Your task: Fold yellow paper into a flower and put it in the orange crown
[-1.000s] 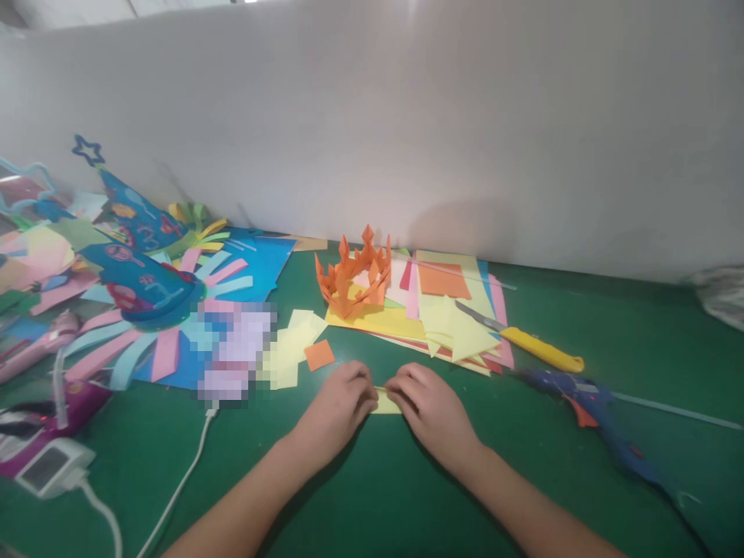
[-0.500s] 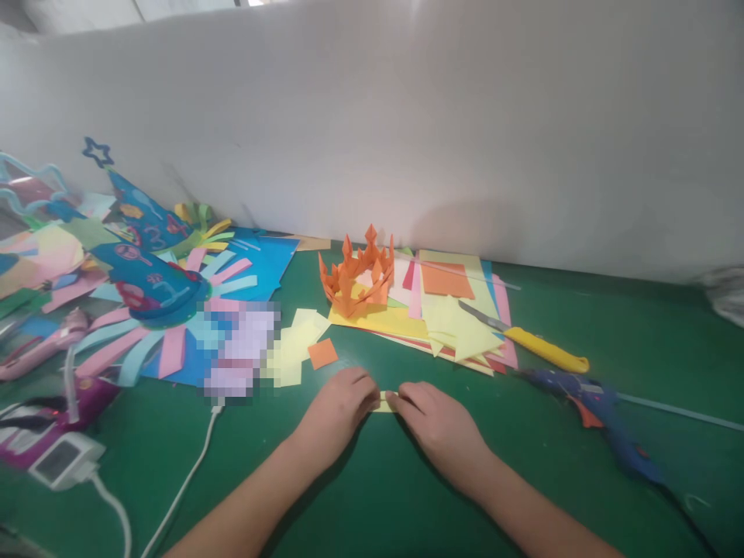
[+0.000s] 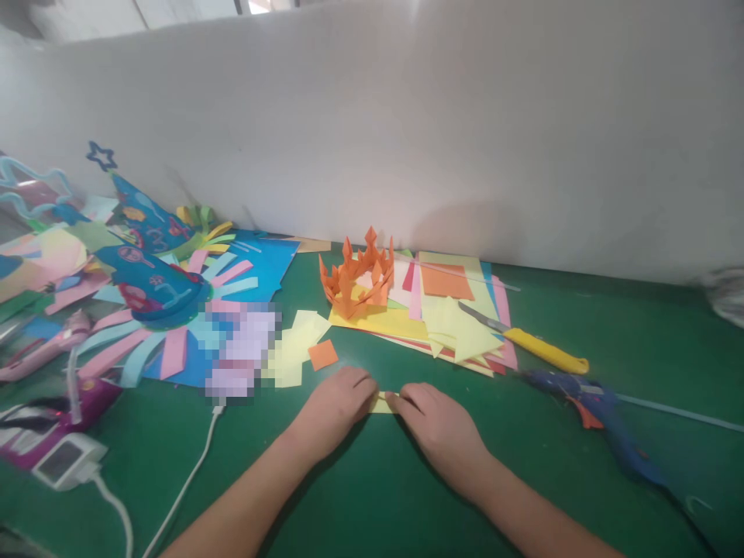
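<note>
A small piece of pale yellow paper (image 3: 384, 405) lies on the green table between my hands, with a crease or folded edge across its top. My left hand (image 3: 342, 407) grips its left end with curled fingers. At the other end, the closed fingers of my right hand (image 3: 433, 422) press on the paper. Most of the piece is hidden under the fingertips. A small orange paper square (image 3: 323, 355) lies just beyond my left hand, beside several pale yellow paper pieces (image 3: 296, 349). Farther back, an orange folded-paper crown (image 3: 356, 279) stands on yellow sheets.
Stacked coloured paper (image 3: 465, 325) lies behind my right hand. A yellow-handled knife (image 3: 543, 349) and a blue glue gun (image 3: 604, 418) rest to the right. Blue party hats (image 3: 156, 283), a pink glue gun (image 3: 49, 345) and a white cable (image 3: 191, 473) occupy the left.
Both hands stay at the pale yellow paper. Slightly more of the paper shows between the fingers now. The view has shifted very slightly.
</note>
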Demonstrator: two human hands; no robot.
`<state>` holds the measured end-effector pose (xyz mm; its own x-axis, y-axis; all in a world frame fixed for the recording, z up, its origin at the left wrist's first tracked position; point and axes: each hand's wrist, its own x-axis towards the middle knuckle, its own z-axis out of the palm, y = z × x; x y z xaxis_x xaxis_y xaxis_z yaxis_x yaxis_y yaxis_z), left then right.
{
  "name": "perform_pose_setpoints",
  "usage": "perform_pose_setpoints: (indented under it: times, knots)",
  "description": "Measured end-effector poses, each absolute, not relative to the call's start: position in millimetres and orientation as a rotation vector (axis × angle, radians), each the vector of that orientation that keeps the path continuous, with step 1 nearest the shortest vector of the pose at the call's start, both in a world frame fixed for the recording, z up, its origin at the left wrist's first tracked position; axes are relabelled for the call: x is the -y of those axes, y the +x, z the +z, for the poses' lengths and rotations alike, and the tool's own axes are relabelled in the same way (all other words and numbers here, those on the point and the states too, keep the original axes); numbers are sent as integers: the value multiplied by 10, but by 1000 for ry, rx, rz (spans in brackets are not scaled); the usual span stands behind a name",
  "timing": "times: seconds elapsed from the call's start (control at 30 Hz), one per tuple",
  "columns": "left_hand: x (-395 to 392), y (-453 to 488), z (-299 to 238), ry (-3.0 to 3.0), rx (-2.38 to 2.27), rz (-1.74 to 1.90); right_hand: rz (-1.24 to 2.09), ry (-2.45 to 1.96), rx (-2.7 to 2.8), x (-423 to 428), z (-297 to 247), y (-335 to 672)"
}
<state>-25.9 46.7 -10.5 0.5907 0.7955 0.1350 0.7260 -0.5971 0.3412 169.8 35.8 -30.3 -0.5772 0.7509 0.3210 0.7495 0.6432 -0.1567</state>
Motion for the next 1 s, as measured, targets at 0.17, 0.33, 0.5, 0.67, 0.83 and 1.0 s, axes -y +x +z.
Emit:
perform_pose_setpoints:
  times: [0.17,0.33,0.5,0.67,0.83,1.0]
  knots:
    - [-461,-257,-111,2579,-1283,388,124,-1251,2447,-351,-323,1696]
    - [-466,-285,-67,2581,-1239,346,-60,-1151,2565,-359,-299,1697]
    - [-468,-308,29,2530,-1243,322,-228,-1073,2620,-364,-248,1691]
    - [-440,-337,71,2497,-1264,330,-215,-1078,2590,-362,-238,1687]
    - [-414,-329,68,2466,-1266,391,-180,-1116,2601,-356,-279,1696]
    - [-416,-296,24,2399,-1208,399,-90,-1183,2581,-353,-307,1693]
